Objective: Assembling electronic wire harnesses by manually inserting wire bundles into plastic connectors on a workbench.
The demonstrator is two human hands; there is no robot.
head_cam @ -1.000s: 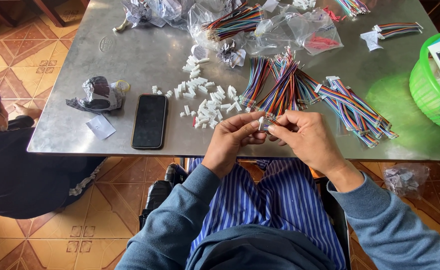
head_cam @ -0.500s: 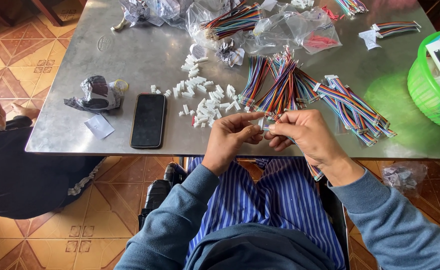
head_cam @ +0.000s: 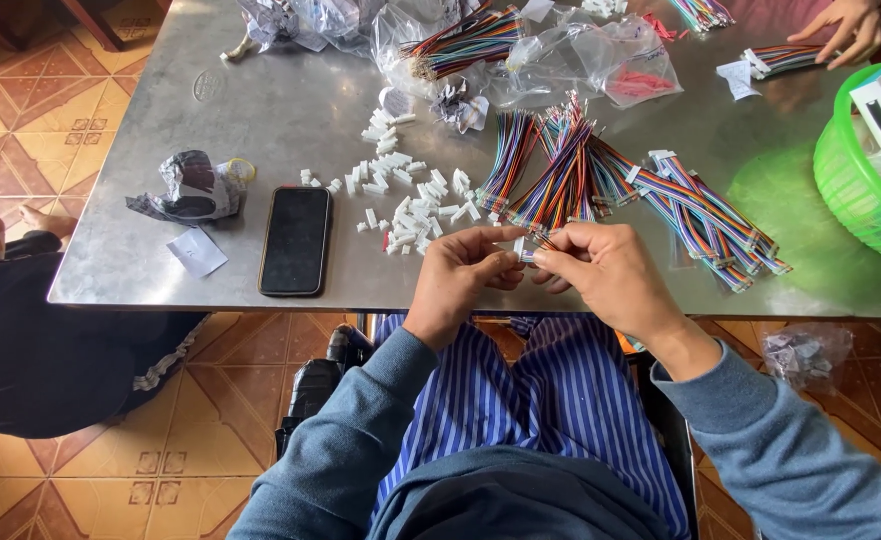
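both hands still pinching white connector, unmoved.

Hands: three in view. Two belong to the wearer, left hand and right hand, centre of frame; one belongs to another person, upper right corner.

Black smartphone: one, face up, left of centre.

Green plastic basket: one, right edge.

Steel table: one.

Small white plastic connector housings: a loose scatter, too many and too small to count exactly; several dozen at least.

Rainbow ribbon-wire bundles: uncounted, overlapping, centre and right.

Clear plastic bags: several, upper centre, outlines merging.

Crumpled dark wrapper: one, left.

White paper slip: one, lower left of the table.
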